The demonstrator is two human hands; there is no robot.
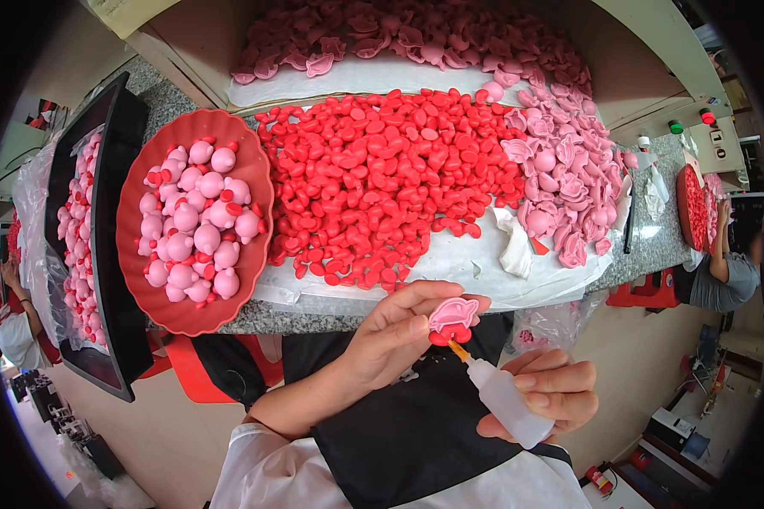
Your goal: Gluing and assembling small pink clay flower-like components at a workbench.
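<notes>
Across the speckled stone worktop [654, 246], a white sheet [450, 271] carries the bulk stock, spread wide so that any piece can be picked without digging: a broad heap of small red parts [382, 170] in the middle, and a band of pink shell-shaped parts [560, 161] curving along the far edge and down the right side. On the person's left stands a black tray [110, 254], tilted on its long edge and lined with pink finished pieces, and just beside it sits a red oval dish [191, 314] holding rounded pink figures with red bits, probably kept apart there as assembled ones. Nearer the body, below the table edge and over a dark apron [399, 433], the two hands meet. The left hand [390, 335] pinches a pink shell piece [454, 312] between thumb and fingertips, with a red part [450, 335] showing under it, turned up so the joint faces the nozzle. The right hand [552, 394] is wrapped around a small white squeeze bottle [505, 399], angled so that its thin orange tip [458, 349] touches, or nearly touches, the underside of the pinched piece. At the far right another person's arm [721, 254] rests by a second red dish [692, 208].
</notes>
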